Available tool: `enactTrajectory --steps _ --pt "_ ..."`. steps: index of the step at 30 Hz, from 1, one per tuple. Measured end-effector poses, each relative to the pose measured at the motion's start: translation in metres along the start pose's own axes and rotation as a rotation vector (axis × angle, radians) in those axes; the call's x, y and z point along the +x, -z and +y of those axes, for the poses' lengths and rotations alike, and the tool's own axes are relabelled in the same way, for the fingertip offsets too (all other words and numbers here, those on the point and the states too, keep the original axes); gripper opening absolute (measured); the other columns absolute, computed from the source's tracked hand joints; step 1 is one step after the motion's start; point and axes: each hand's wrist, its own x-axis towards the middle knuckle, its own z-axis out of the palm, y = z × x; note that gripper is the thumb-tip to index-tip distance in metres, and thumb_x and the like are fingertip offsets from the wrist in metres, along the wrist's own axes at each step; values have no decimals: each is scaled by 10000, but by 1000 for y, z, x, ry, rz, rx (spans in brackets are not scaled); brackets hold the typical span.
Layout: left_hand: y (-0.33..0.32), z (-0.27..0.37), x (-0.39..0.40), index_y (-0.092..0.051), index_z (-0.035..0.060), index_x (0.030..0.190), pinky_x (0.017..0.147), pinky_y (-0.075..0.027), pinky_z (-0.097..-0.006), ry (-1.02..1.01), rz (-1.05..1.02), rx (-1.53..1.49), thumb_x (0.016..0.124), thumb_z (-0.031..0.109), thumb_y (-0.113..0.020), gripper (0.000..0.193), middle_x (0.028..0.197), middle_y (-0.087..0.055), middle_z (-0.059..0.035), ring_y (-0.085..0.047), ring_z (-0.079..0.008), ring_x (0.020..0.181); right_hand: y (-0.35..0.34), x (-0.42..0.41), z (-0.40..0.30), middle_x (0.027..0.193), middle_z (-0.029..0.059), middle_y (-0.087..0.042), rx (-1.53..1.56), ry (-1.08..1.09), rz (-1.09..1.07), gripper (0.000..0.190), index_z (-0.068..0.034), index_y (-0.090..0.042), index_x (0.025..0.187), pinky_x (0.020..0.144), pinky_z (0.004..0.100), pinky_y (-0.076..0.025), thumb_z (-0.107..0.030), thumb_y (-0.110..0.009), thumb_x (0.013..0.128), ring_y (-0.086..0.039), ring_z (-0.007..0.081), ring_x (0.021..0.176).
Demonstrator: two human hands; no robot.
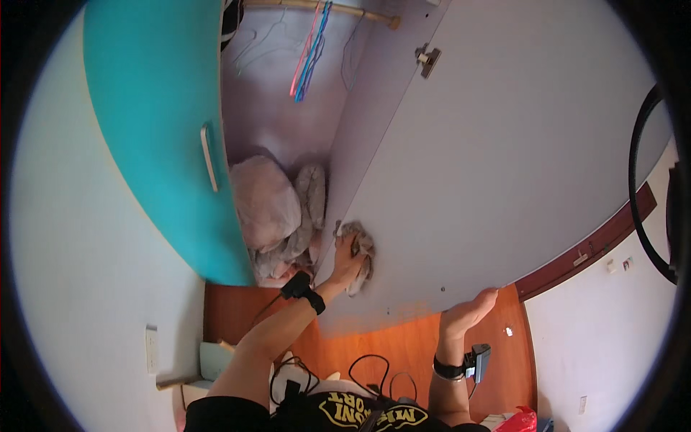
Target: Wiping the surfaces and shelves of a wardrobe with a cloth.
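Note:
A crumpled grey-brown cloth [367, 245] is pressed under my left hand [347, 263] against the pale inner face of an open wardrobe door [502, 151]. That hand sits low on the panel, close to its hinge side. My right hand [468, 312] grips the door's bottom edge farther right, with part of the fingers hidden behind the panel. To the left of the cloth, inside the wardrobe, a stuffed translucent plastic bag [265, 202] rests on folded grey fabric [309, 205].
A turquoise door [156, 119] with a metal handle [209, 157] stands at the left. Several hangers [312, 54] hang from a wooden rod [345, 9]. A metal hinge [428, 60] joins the panel higher up. Wooden flooring [378, 345] lies below, and a red bag [518, 420] at the lower right.

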Motion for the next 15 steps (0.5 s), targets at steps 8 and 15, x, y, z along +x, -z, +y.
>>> enactTrajectory --steps 8,15 --pt "29 247 186 -435 39 1245 972 -346 -357 -732 125 -185 770 37 -571 494 1214 -462 -158 -437 -304 1154 2 0 -11 1008 115 -543 76 -200 114 563 51 -498 1062 795 328 -403 -459 -307 920 -494 198 924" --pt "2 179 87 -421 58 1260 963 -360 -411 -647 12 -255 690 46 -622 605 1223 -382 -163 -393 -343 1157 18 6 -6 1015 64 -528 8 -102 25 631 24 -496 1079 793 319 -424 -563 -376 882 -509 172 934"
